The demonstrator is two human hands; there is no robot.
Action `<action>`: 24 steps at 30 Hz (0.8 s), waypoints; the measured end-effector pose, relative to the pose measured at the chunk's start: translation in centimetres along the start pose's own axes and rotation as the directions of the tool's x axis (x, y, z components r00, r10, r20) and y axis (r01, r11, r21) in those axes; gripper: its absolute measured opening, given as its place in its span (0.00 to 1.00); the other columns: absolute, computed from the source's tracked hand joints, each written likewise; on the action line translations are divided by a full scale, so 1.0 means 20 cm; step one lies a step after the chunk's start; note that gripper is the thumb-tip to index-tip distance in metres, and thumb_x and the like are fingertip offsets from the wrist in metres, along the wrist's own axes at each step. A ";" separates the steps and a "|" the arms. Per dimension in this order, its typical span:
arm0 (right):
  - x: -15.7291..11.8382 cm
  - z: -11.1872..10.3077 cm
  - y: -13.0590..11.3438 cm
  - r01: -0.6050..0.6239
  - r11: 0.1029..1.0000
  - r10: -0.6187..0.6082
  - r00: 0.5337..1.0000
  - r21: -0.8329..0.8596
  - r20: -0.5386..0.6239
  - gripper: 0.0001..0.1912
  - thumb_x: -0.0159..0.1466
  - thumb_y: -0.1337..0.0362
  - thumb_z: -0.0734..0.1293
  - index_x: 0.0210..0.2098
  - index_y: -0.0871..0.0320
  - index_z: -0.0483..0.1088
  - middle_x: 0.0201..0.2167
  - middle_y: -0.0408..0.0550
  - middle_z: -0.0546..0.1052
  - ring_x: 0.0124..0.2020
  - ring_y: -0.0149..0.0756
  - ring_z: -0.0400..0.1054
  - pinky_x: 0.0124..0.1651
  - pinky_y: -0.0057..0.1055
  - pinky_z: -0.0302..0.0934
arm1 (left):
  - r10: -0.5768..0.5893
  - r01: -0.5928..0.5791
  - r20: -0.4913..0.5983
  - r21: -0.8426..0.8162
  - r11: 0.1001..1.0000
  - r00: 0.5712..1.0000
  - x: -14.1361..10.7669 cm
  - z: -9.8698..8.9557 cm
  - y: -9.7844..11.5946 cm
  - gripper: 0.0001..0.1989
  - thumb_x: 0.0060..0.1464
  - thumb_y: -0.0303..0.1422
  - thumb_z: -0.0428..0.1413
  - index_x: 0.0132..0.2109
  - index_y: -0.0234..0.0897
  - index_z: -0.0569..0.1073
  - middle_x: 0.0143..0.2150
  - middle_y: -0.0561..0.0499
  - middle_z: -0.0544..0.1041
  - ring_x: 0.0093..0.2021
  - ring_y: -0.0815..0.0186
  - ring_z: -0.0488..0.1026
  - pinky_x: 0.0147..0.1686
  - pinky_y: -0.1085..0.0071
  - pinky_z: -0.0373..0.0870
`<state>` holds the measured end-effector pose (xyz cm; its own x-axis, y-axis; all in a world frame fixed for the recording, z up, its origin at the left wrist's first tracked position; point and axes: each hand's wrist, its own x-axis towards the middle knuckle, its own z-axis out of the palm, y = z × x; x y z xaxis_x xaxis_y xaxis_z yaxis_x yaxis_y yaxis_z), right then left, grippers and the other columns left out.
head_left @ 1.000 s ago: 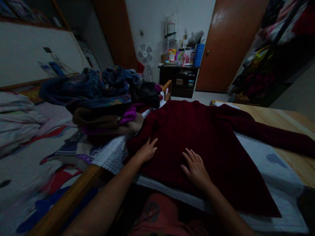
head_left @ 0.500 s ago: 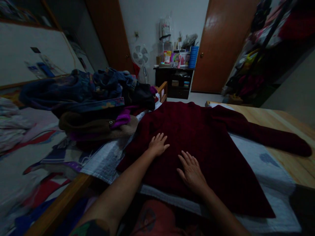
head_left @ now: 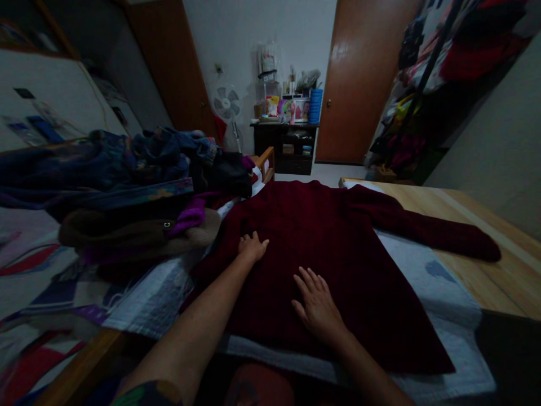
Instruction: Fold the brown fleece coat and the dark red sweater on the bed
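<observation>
A dark red knitted sweater lies spread out in front of me, its right-hand sleeve stretched across the wooden tabletop. My left hand rests on the sweater's left part, fingers apart and somewhat bent. On the lower middle of the garment my right hand lies flat with fingers spread. Neither hand visibly grips the fabric. Under the sweater is a pale blue-white cloth, showing along the right and front edges. The left sleeve is hard to make out in the dark.
A pile of clothes, with jeans on top and a brown garment below, sits close on the left. Bare wooden tabletop shows at right. Farther back stand a fan, a black cabinet and a door.
The view has turned slightly to the right. My left hand has shifted a little leftward on the sweater, its fingers more bent. The right hand stays in nearly the same place on the fabric.
</observation>
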<state>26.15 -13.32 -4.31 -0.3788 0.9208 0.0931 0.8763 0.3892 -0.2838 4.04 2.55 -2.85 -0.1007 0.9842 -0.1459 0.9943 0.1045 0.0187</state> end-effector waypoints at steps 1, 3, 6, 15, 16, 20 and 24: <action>0.00 0.00 0.00 0.002 1.000 -0.002 1.000 0.004 -0.003 0.30 0.67 0.55 0.59 0.67 0.55 0.56 0.70 0.47 0.51 0.70 0.46 0.42 0.69 0.49 0.41 | 0.010 -0.010 -0.017 0.002 1.000 1.000 0.00 0.00 0.03 0.32 0.63 0.45 0.40 0.63 0.23 0.60 0.59 0.22 0.66 0.60 0.38 0.64 0.54 0.45 0.60; 0.00 0.02 0.01 0.004 1.000 -0.004 1.000 0.012 -0.012 0.30 0.67 0.55 0.59 0.67 0.54 0.56 0.71 0.46 0.50 0.71 0.46 0.41 0.69 0.49 0.41 | 0.095 -0.096 -0.057 -0.004 0.995 0.994 0.01 0.00 0.08 0.26 0.64 0.39 0.41 0.62 0.28 0.62 0.63 0.27 0.64 0.63 0.44 0.61 0.58 0.48 0.57; 0.00 0.03 0.02 0.009 1.000 -0.008 1.000 0.017 -0.022 0.30 0.67 0.55 0.59 0.67 0.53 0.55 0.71 0.46 0.49 0.71 0.46 0.41 0.69 0.49 0.41 | 0.291 -0.292 -0.070 -0.015 0.956 0.954 0.04 0.00 0.16 0.24 0.65 0.38 0.42 0.65 0.41 0.60 0.70 0.45 0.57 0.69 0.58 0.51 0.65 0.60 0.50; 0.00 0.03 0.02 0.000 0.998 0.000 1.000 0.056 0.002 0.32 0.65 0.58 0.60 0.68 0.52 0.54 0.71 0.45 0.49 0.71 0.47 0.41 0.69 0.51 0.43 | 0.107 -0.107 0.016 0.012 0.994 0.994 0.29 -0.09 0.09 0.29 0.63 0.45 0.42 0.67 0.39 0.59 0.66 0.36 0.63 0.64 0.49 0.63 0.56 0.52 0.63; 0.00 0.02 0.03 -0.006 0.997 0.006 1.000 0.072 0.011 0.32 0.65 0.58 0.61 0.68 0.52 0.54 0.71 0.45 0.49 0.71 0.47 0.41 0.69 0.51 0.42 | 0.053 -0.054 0.032 0.018 0.998 0.998 0.32 -0.12 0.07 0.28 0.63 0.44 0.43 0.65 0.38 0.62 0.62 0.34 0.67 0.60 0.48 0.67 0.53 0.52 0.66; 0.00 -0.06 0.03 -0.044 0.986 0.025 0.993 0.162 0.114 0.35 0.62 0.58 0.64 0.67 0.51 0.55 0.70 0.45 0.50 0.70 0.47 0.43 0.69 0.49 0.42 | -0.050 0.049 0.093 0.023 0.999 0.994 0.44 -0.25 0.04 0.21 0.58 0.38 0.50 0.55 0.32 0.73 0.52 0.31 0.76 0.51 0.45 0.75 0.42 0.56 0.73; 0.14 -0.25 0.09 -0.019 0.966 -0.037 0.977 0.257 0.211 0.26 0.60 0.61 0.66 0.58 0.53 0.68 0.64 0.49 0.65 0.63 0.47 0.60 0.61 0.41 0.57 | 0.089 -0.087 0.095 -0.023 0.996 0.992 0.42 -0.27 0.20 0.17 0.56 0.35 0.53 0.48 0.33 0.77 0.48 0.33 0.78 0.48 0.46 0.76 0.43 0.55 0.73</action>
<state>28.06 -9.89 0.29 -0.4652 0.8796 -0.0994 0.7772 0.3521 -0.5214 6.92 12.05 1.29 -0.0085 0.9716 -0.2366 0.9983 0.0218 0.0537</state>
